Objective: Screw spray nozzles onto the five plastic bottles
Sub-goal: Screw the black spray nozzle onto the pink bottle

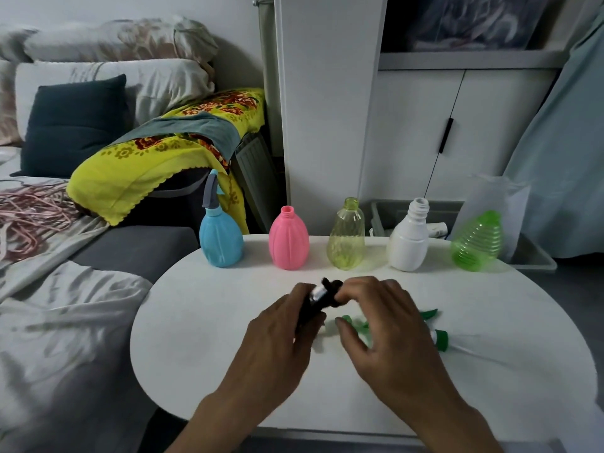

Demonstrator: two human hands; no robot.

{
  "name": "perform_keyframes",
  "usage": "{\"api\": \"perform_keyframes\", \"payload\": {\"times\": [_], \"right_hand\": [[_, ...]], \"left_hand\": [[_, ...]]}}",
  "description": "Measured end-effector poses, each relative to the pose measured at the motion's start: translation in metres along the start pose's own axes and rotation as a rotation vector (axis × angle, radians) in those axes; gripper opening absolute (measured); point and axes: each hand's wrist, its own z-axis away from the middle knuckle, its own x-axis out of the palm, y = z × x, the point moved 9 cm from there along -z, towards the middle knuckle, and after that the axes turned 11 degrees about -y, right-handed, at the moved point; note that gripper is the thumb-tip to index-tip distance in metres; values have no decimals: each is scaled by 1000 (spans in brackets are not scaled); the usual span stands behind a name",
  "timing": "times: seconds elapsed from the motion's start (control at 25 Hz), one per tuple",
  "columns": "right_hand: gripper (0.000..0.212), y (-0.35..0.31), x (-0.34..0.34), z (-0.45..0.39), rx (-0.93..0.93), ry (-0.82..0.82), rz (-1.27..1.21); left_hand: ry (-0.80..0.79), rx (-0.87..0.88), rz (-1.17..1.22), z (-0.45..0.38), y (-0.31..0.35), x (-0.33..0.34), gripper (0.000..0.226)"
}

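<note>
Along the far edge of the white oval table (212,371) stand a blue bottle (221,242) with a spray nozzle (210,191) on it, then a pink bottle (289,240), a clear yellow bottle (346,238), a white bottle (408,240) and a green ribbed bottle (478,244), all four with bare necks. My left hand (277,344) grips a black spray nozzle (315,304) above the table's middle. My right hand (385,325) pinches the top end of that nozzle. Green nozzles (439,339) lie on the table, partly hidden under my right hand.
A bed with rumpled sheets (49,305) and a yellow flowered blanket (147,158) lies to the left. White cupboards (425,125) stand behind the table, with a grey bin (529,256) and a white bag (496,197) at the right.
</note>
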Motion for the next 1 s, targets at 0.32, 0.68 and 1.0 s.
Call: {"api": "perform_keyframes", "payload": {"times": [0.32,0.68,1.0], "right_hand": [[20,33,-36,5,163,208,-96],[34,105,-32,23,595,429,-851],[8,125,-17,27,655,409,-1217]], "left_hand": [[-110,138,124,-27,8,-10,44],[162,-578,285,-134,-191,6,119],[180,-513,229,-119,-194,-3,96]]}}
